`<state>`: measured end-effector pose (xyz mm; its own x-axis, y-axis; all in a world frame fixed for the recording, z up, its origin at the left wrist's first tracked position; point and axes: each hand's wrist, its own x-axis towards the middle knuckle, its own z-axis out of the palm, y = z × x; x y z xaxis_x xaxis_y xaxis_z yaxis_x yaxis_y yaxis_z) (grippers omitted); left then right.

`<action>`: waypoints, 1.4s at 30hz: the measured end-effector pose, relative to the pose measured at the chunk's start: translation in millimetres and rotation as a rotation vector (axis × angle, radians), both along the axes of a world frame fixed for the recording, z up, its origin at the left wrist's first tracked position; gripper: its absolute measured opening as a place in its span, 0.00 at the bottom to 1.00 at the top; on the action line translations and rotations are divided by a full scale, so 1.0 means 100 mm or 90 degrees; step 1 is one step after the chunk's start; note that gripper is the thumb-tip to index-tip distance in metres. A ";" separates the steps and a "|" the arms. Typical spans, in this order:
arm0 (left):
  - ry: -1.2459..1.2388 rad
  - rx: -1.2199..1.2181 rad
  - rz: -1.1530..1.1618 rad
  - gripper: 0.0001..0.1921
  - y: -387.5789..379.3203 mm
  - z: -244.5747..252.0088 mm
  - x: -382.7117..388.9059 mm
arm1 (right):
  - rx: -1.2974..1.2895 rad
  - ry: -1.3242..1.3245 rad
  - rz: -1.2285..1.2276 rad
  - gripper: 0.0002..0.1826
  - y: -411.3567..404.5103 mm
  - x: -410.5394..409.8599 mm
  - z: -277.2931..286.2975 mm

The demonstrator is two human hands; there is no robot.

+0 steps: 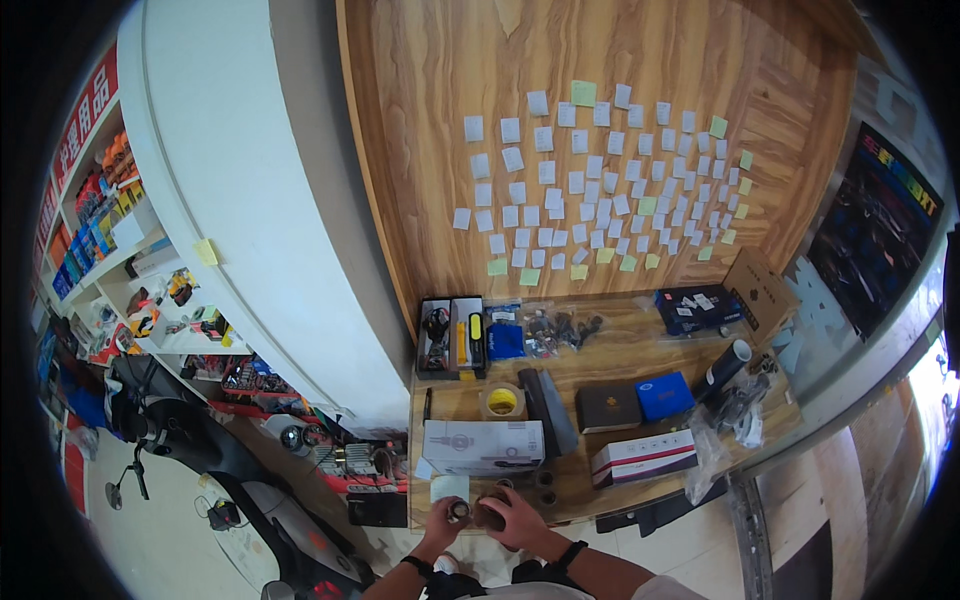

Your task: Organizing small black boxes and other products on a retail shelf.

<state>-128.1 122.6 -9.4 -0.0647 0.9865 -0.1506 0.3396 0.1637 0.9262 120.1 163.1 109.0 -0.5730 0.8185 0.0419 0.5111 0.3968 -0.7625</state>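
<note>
At the near edge of the wooden table [577, 513], my left hand [441, 527] grips a small dark cylindrical part [459, 511] whose round end faces up. Close beside it, my right hand [523, 523] holds a dark brown rounded object [491, 514]; fingers cover much of it, so its kind is unclear. Two small dark round parts, one [545, 478] behind the other [548, 497], stand on the table right of my right hand. A pale paper sheet [450, 488] lies just beyond my left hand. Behind both hands sits a white printed box [484, 447].
A tape roll [502, 402], a black box [607, 407], a blue box [665, 396] and a white-red box [645, 457] occupy the table. An open organizer box [451, 337] stands at the back left. Sticky notes cover the wood panel [420, 150]. A scooter [225, 465] stands left.
</note>
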 end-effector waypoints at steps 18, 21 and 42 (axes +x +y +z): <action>0.385 0.036 0.118 0.39 0.63 -0.41 0.28 | -0.042 -0.054 0.005 0.39 -0.05 1.10 -0.40; 0.497 0.230 0.045 0.40 0.49 -0.41 0.53 | -0.052 -0.033 0.007 0.40 -0.08 1.15 -0.37; -0.216 -0.063 0.136 0.42 0.79 -1.31 0.80 | -0.026 -0.070 -0.016 0.39 -0.17 1.21 -0.25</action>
<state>-47.9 201.9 -140.4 -0.1963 0.9362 -0.2916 -0.0338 0.2908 0.9562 241.1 146.0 83.7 -0.5513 0.8326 -0.0534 0.6022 0.3528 -0.7162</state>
